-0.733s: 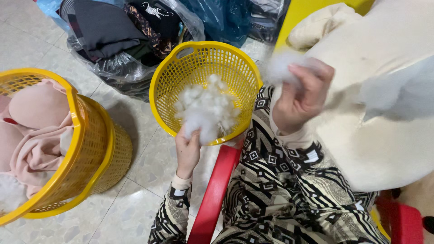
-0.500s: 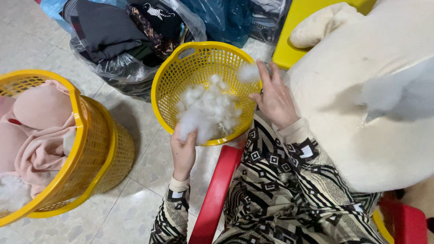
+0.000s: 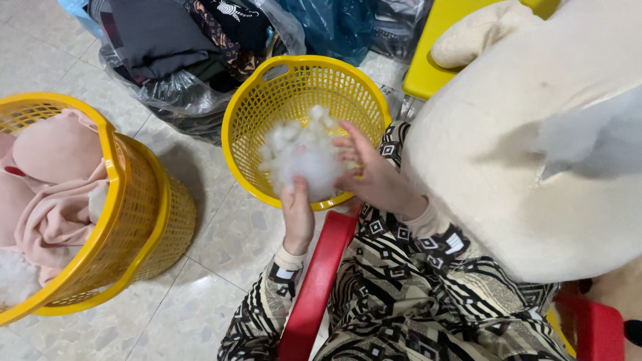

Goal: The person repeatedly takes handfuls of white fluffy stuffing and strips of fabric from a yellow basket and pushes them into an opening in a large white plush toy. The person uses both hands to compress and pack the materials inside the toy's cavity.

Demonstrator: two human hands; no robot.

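Note:
A clump of white fluffy stuffing (image 3: 302, 155) sits at the near rim of a round yellow mesh basket (image 3: 267, 100) on the floor. My left hand (image 3: 298, 215) grips the clump from below. My right hand (image 3: 374, 175) rests against the clump's right side with fingers spread, apart from one another. A large cream plush body (image 3: 508, 154) lies on my lap to the right, with a tuft of stuffing (image 3: 588, 137) sticking out of it.
A second yellow basket (image 3: 127, 220) with pink plush pieces (image 3: 53, 180) stands at the left. Plastic bags of dark clothes (image 3: 180, 47) lie behind. A red stool (image 3: 317, 287) is under my legs. A yellow stool (image 3: 435, 60) stands at the back right.
My right hand came down from the cream plush with a tuft of stuffing to the basket and now presses against the clump. My left hand stayed on the clump.

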